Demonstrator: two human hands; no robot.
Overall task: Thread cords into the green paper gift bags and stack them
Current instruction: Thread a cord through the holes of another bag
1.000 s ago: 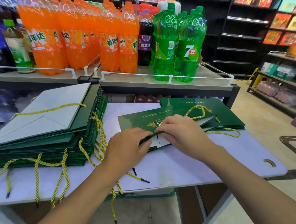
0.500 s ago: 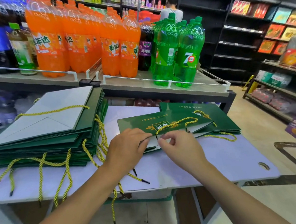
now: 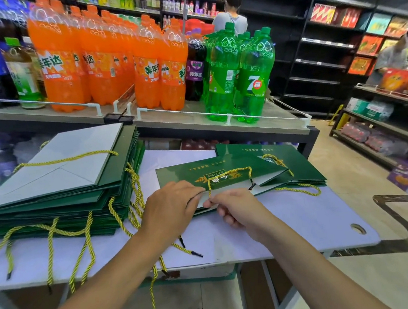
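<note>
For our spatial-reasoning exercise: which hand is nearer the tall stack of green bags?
Left. The left hand lies just right of the stack; the right hand is farther right.

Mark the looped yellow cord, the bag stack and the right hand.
looped yellow cord [image 3: 229, 171]: head view, top of loop.
bag stack [image 3: 70, 173]: head view, pale top face.
right hand [image 3: 240, 208]: head view, back of hand.
</note>
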